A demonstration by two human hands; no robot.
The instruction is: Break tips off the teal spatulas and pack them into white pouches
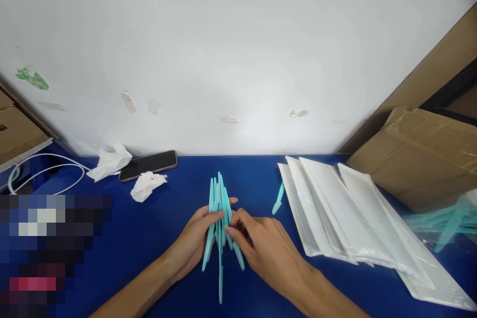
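Note:
A loose bundle of slim teal eyebrow razors point(219, 198) stands fanned out at the middle front of the blue table. My left hand point(196, 236) is closed round the bundle, its thumb lying across the handles. On the other side, my right hand point(261, 243) has its thumb and bent fingers pinched against the razors at the bundle's right edge. Some handles poke out below the hands, one much lower than the others. A single teal razor point(278, 199) lies apart on the table, right of the hands. Parts of the bundle are hidden by my fingers.
White padded envelopes point(343, 208) lie overlapping at the right. Beyond them are a clear bag of teal razors point(447, 223) and a cardboard box point(421, 154). A phone point(152, 164), crumpled tissues point(112, 161) and a white cable point(80, 169) lie back left, before a white wall.

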